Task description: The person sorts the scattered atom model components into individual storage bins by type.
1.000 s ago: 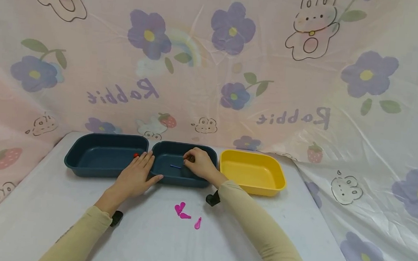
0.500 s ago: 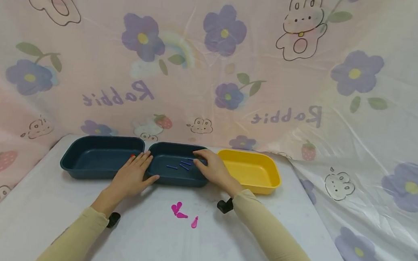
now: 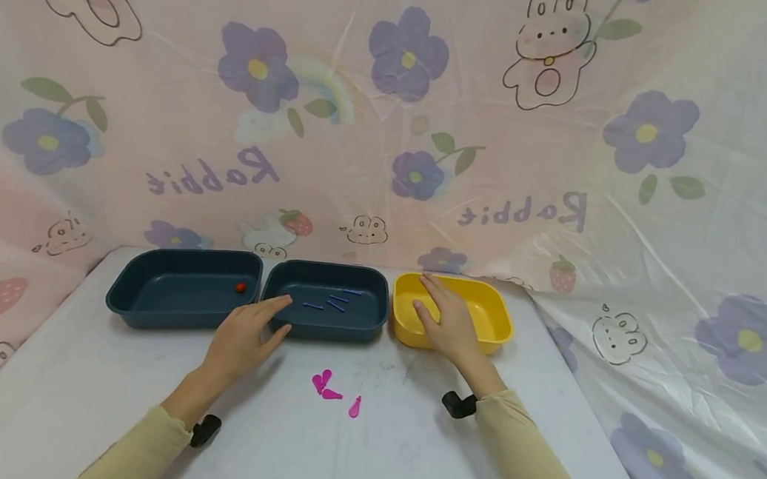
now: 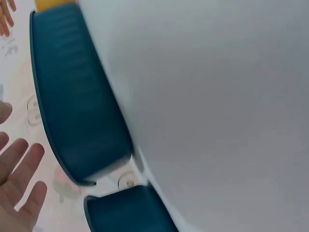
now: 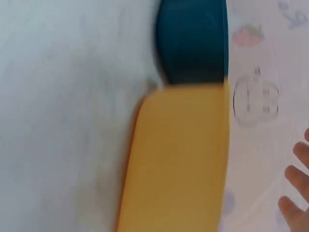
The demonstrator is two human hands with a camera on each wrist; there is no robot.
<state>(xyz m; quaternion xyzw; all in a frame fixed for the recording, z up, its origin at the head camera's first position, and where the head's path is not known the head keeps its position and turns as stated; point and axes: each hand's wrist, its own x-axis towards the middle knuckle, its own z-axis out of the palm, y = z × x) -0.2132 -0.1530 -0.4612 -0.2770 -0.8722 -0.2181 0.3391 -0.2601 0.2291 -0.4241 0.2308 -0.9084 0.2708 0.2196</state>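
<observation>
My left hand (image 3: 243,337) is over the near left corner of the middle dark blue tray (image 3: 324,330), fingers loosely extended, holding nothing. Inside that tray lie several thin blue sticks (image 3: 336,306). My right hand (image 3: 449,324) hovers over the yellow tray (image 3: 494,321) with its fingers spread and nothing in them. In the left wrist view the fingers (image 4: 29,164) are apart beside the tray's wall; the right wrist view shows separated fingertips (image 5: 297,181) beyond the yellow rim. Several pink teardrop-shaped pieces (image 3: 331,395) lie on the white table in front of the middle tray.
A larger dark blue tray (image 3: 171,321) stands at the left with a small red ball (image 3: 240,287) inside. The three trays form a row along the back of the white-covered table (image 3: 275,447). Behind them hangs a printed curtain (image 3: 335,169).
My right hand has left the middle tray, moving right to the yellow one and uncovering the blue sticks. My left hand has lifted off the rims between the two dark trays and shifted slightly toward me.
</observation>
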